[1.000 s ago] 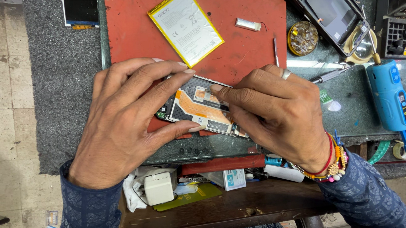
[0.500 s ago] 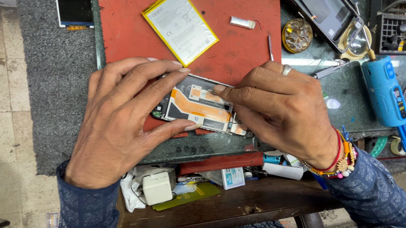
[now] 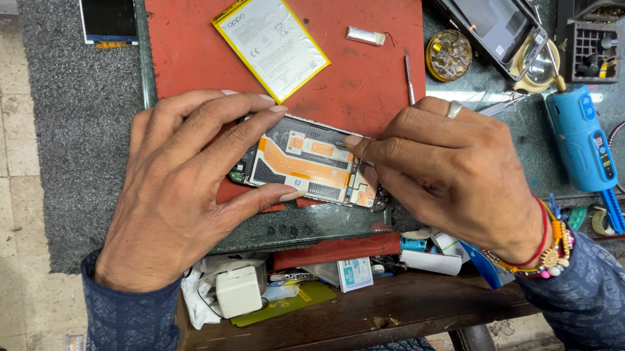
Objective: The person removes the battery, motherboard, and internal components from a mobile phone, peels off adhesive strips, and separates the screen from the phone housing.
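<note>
Head view: left hand (image 3: pixel 176 188) grips the opened phone with orange flex cables (image 3: pixel 307 161) between fingers and thumb at the red rubber mat's (image 3: pixel 185 43) near edge; right hand's (image 3: pixel 453 166) pinched fingertips (image 3: pixel 355 142) press its right end.

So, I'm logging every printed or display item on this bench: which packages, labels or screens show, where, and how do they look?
Battery: flat yellow-edged rectangle with a white printed label, lying on the red mat.
Screen: dark glass panel, top left on the grey carpet.
Small box: white and teal, on the lower shelf.
White adapter: a plain cube, left of the box.
Blue tool: small display on its side, right of the mat.
</note>
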